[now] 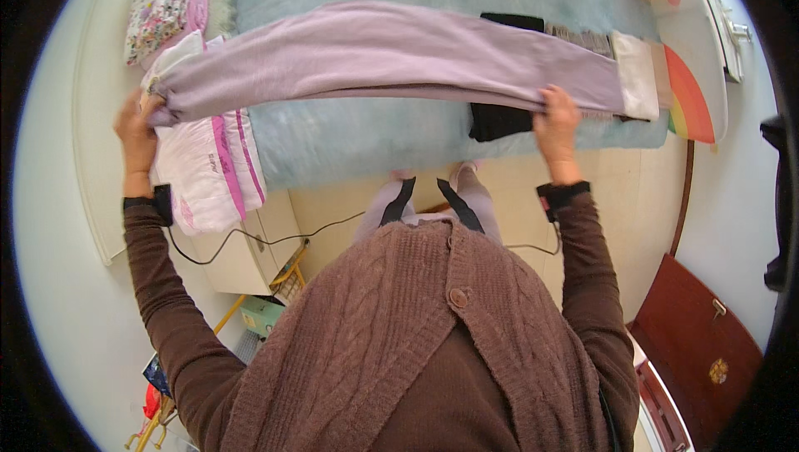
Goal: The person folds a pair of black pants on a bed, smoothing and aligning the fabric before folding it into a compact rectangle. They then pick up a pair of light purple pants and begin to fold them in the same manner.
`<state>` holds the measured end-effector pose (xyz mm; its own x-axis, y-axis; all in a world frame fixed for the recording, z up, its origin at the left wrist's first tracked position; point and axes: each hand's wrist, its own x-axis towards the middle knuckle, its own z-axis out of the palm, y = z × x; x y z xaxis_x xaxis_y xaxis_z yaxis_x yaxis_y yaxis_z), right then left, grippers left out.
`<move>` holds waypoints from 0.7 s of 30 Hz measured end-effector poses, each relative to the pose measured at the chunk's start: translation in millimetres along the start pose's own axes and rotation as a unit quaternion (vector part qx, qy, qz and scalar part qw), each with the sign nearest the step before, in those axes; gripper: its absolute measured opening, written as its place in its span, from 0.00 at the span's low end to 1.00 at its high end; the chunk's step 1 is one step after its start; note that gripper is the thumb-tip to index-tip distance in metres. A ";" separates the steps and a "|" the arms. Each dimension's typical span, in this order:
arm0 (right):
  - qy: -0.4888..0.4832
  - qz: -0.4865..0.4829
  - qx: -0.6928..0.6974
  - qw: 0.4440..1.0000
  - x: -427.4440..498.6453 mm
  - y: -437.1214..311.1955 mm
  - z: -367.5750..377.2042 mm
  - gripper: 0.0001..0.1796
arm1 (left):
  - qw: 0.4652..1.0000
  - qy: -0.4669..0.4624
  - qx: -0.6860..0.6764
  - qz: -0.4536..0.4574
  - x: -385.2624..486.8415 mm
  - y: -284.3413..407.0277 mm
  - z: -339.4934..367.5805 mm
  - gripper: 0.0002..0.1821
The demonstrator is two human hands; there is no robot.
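Observation:
A long lilac garment [374, 58], folded lengthwise like a pair of trousers, stretches across the bed from side to side. My left hand [138, 130] pinches its gathered left end, above a white bundle with pink bands [200, 171] that bears writing. Towards the other end, my right hand [557, 124] grips the garment's near edge. Beneath the lilac cloth lies a black garment [505, 122], showing on both sides of it. A folded white cloth [635, 77] lies by the right end, beside a grey fringed or striped cloth [583, 40] that is partly covered.
A pale blue plush cover [362, 140] spreads over the bed. Floral folded bedding [159, 9] lies at the far left. A rainbow-coloured panel [690, 96] stands at the right edge. Below are a white cabinet [249, 252], a thin black cable [299, 236] and a dark red chair or board [696, 321].

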<state>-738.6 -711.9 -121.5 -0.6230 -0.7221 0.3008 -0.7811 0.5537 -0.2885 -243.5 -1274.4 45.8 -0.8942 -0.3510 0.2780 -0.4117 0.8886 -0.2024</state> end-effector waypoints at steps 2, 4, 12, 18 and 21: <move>-0.181 0.087 -0.012 0.980 -44.6 -12.8 40.0 0.33 | 0.988 -0.139 0.006 -0.061 -66.2 20.6 57.8 0.21; -0.212 0.135 0.047 0.967 -72.8 -7.1 65.8 0.31 | 0.947 -0.299 -0.022 -0.119 -127.1 45.7 91.1 0.19; -0.091 0.265 0.139 0.950 -61.8 99.4 112.7 0.23 | 0.831 -0.441 -0.266 -0.209 -193.7 208.3 155.3 0.14; -0.053 0.290 0.140 0.945 -10.2 142.1 140.1 0.26 | 0.762 -0.439 -0.406 -0.250 -150.8 310.4 190.8 0.16; -0.068 0.285 0.110 0.950 9.4 141.8 153.5 0.27 | 0.724 -0.443 -0.442 -0.290 -129.9 349.8 195.7 0.16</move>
<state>-848.8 -703.8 -299.1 -0.9196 -0.3853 -0.0773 -0.2810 0.7823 -0.5560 -305.8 -975.9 -244.8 -0.5395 -0.4446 -0.7150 -0.8396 0.2210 0.4962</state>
